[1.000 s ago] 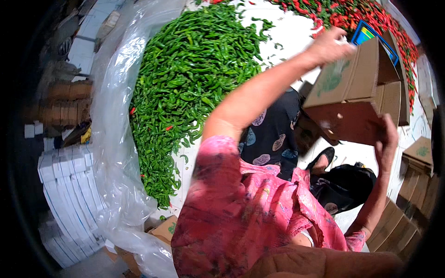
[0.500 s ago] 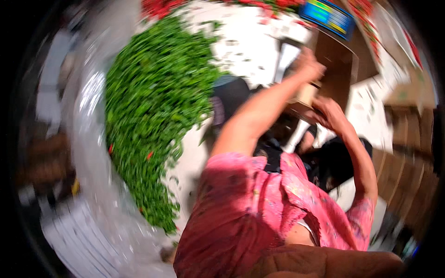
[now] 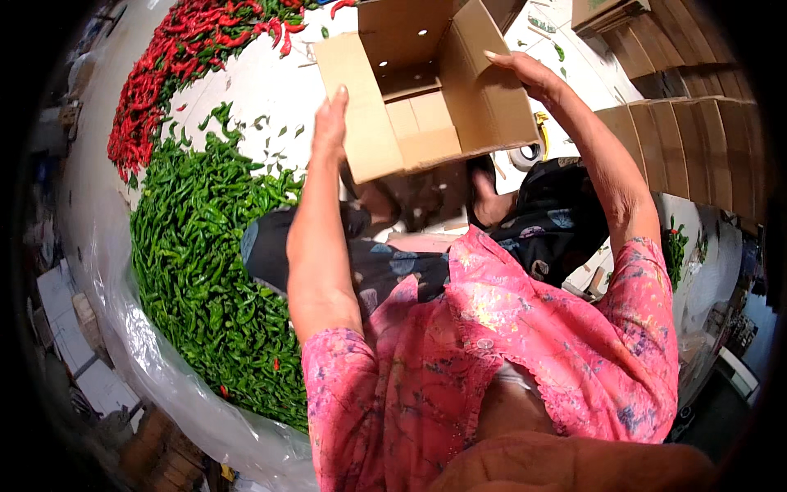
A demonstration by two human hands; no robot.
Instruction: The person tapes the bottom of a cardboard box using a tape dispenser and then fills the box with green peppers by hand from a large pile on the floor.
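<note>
An open cardboard box (image 3: 482, 98) is held up in front of me, over my legs. I look straight into its bare inside, where the flaps are spread apart. On its left side my left hand (image 3: 330, 127) is closed on the edge of a pale flap, with the thumb showing and most fingers hidden behind. At the opposite side my right hand (image 3: 529, 72) grips the right flap, thumb over its upper edge. Close to my left forearm lies a wide heap of green chili peppers (image 3: 213, 271). Red chili peppers (image 3: 156, 98) form another pile farther off on the left.
Stacked flat cardboard boxes (image 3: 684, 148) stand at the right. A roll of tape with a yellow part (image 3: 537, 148) lies beyond my knee, just right of the box. Clear plastic sheeting (image 3: 139, 344) borders the green heap. Loose peppers and leaves dot the pale floor (image 3: 283, 98).
My hands have moved apart to opposite sides of the box, which now faces me with its flaps spread. The whole view has turned, bringing more of the red pile in at the left.
</note>
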